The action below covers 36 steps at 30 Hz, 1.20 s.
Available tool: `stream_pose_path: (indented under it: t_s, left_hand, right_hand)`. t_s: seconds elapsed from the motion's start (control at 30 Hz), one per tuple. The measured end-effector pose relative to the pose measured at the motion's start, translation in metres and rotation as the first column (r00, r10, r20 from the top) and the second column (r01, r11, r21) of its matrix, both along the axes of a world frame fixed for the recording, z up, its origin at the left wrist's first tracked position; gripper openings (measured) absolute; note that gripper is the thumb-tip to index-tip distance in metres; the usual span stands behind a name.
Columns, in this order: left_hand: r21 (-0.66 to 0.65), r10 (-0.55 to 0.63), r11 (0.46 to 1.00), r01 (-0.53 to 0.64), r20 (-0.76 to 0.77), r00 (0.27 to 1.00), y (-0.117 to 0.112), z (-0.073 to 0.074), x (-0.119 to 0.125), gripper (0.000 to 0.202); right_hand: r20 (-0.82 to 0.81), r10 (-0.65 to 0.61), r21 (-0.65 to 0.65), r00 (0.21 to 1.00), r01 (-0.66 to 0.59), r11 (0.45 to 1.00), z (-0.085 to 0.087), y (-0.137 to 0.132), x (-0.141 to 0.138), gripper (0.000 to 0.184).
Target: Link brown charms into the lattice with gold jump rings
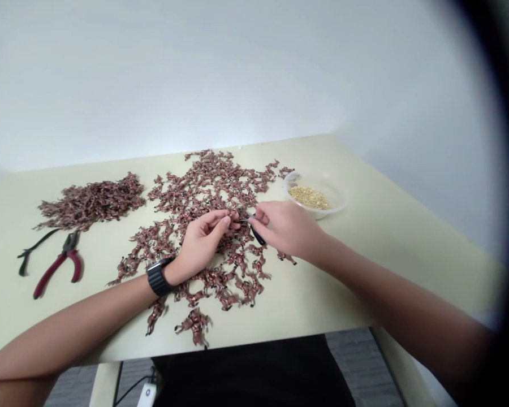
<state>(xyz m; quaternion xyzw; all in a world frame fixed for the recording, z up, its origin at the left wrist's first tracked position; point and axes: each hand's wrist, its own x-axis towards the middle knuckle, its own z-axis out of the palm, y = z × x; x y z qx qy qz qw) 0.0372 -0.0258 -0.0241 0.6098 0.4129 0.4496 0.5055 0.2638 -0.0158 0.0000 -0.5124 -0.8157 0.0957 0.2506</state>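
My left hand is closed in a pinch above a spread of small brown horse-like figures. One such figure appears to be between its fingertips, mostly hidden by them. Just to the right, my right hand is closed around a small black-handled tool. The tool's thin metal tip points left and reaches my left fingertips; its exact kind is too small to tell. Beyond my right hand stands a clear round plastic bowl with many tiny gold-coloured pieces in it.
A denser heap of brown figures lies at the left of the pale table. In front of it are red-handled pliers and a black thin-armed tool. A pale wall rises behind. Below the front edge is a white plug-like device.
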Motion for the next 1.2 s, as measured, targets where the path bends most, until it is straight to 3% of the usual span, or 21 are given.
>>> stream_pose_path:
  t_s: [0.1,0.2,0.33,0.47,0.57,0.67,0.77,0.9,1.07,1.2]
  left_hand:
    - [0.010,-0.013,1.000,0.013,0.007,1.000,0.001,0.004,0.001,0.029]
    - [0.003,-0.017,1.000,0.017,0.024,1.000,0.001,0.003,0.001,0.023]
    - [-0.041,-0.023,0.999,0.029,0.141,0.990,0.003,-0.001,0.000,0.019]
    - [-0.068,-0.053,0.995,0.068,0.207,0.977,0.003,0.000,0.001,0.020]
    - [-0.083,-0.067,0.993,0.089,0.234,0.970,0.001,0.002,0.003,0.024]
    - [-0.107,-0.066,0.989,0.097,0.263,0.963,-0.002,0.002,0.005,0.025]
    - [-0.139,-0.057,0.985,0.101,0.289,0.956,-0.003,0.002,0.005,0.024]
    - [-0.169,-0.049,0.980,0.107,0.313,0.949,-0.004,0.005,0.006,0.024]
    - [-0.169,-0.055,0.979,0.111,0.305,0.951,-0.004,0.007,0.007,0.024]
    - [-0.171,-0.058,0.979,0.115,0.307,0.950,-0.005,0.006,0.008,0.023]
  right_hand:
    - [0.205,-0.006,-0.006,0.979,0.007,1.000,-0.010,-0.002,0.002,0.042]
    - [0.285,0.033,-0.031,0.958,-0.025,0.999,-0.016,-0.005,0.000,0.037]
    - [0.323,-0.079,-0.004,0.943,0.085,0.996,-0.003,-0.009,0.001,0.030]
    - [0.232,-0.238,0.148,0.943,0.207,0.967,0.028,-0.012,0.012,0.037]
    - [0.031,-0.139,0.008,0.990,0.139,0.990,0.039,-0.005,0.017,0.041]
    - [-0.143,-0.107,-0.179,0.984,0.080,0.981,0.029,0.005,0.015,0.043]
    - [-0.239,-0.126,-0.244,0.963,0.066,0.967,0.011,0.010,0.006,0.046]
    - [-0.267,-0.082,-0.128,0.960,0.049,0.991,-0.006,0.009,-0.005,0.038]
    - [-0.297,-0.056,-0.026,0.953,0.050,0.998,-0.012,0.008,-0.010,0.018]
    - [-0.336,0.008,0.022,0.942,-0.001,1.000,-0.014,0.006,-0.015,0.021]
